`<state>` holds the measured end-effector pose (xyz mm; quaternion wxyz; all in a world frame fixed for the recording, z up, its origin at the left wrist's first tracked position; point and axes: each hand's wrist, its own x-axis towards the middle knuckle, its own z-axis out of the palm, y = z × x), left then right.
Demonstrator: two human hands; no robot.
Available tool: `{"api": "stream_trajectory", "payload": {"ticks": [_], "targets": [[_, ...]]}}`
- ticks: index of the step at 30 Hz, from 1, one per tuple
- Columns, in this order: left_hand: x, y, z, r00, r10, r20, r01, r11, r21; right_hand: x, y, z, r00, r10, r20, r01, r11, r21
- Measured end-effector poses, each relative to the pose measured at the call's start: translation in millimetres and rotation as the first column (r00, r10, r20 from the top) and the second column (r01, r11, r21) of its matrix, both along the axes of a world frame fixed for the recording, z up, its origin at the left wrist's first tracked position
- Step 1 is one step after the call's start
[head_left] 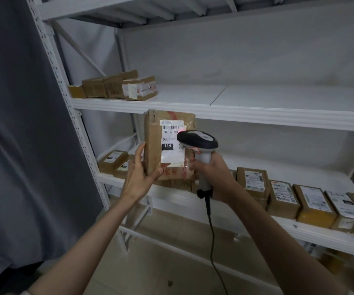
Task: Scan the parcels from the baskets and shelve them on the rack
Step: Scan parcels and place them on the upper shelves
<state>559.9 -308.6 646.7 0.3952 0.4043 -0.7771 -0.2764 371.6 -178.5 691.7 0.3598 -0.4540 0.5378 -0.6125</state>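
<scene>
A brown cardboard parcel with a white shipping label marked "15H" is held upright in front of the white rack. My left hand grips its lower left corner, thumb on the front face. My right hand grips the handle of a corded grey and black barcode scanner. The scanner head points at the label from close range, and a red light spot shows on the label just above it. The scanner covers the label's right part.
Several taped parcels sit at the left end of the upper shelf; the rest of that shelf is bare. A row of labelled parcels lines the lower shelf. A grey curtain hangs at left. The scanner cable hangs down over the tiled floor.
</scene>
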Motion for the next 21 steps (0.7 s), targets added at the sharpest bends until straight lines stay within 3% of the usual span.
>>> {"api": "stream_trajectory", "payload": {"ticks": [8,12,16,21], "targets": [[3,-51,86,0.994,-0.068,-0.086,0.063,0.996,-0.056,-5,-50,69,0.996,-0.081,0.027,0.083,0.989,-0.125],[0,-87,123,0.98,-0.104,-0.172,0.108,0.994,0.015,-10,-85,95,0.995,-0.101,-0.006,0.098,0.981,-0.164],[-11,-128,163,0.976,-0.143,-0.162,0.151,0.988,0.042,-13,-124,116,0.993,-0.112,-0.022,0.105,0.975,-0.194],[-31,-191,196,0.976,-0.084,-0.203,0.103,0.991,0.084,-18,-167,143,0.986,-0.161,0.031,0.164,0.961,-0.221]]}}
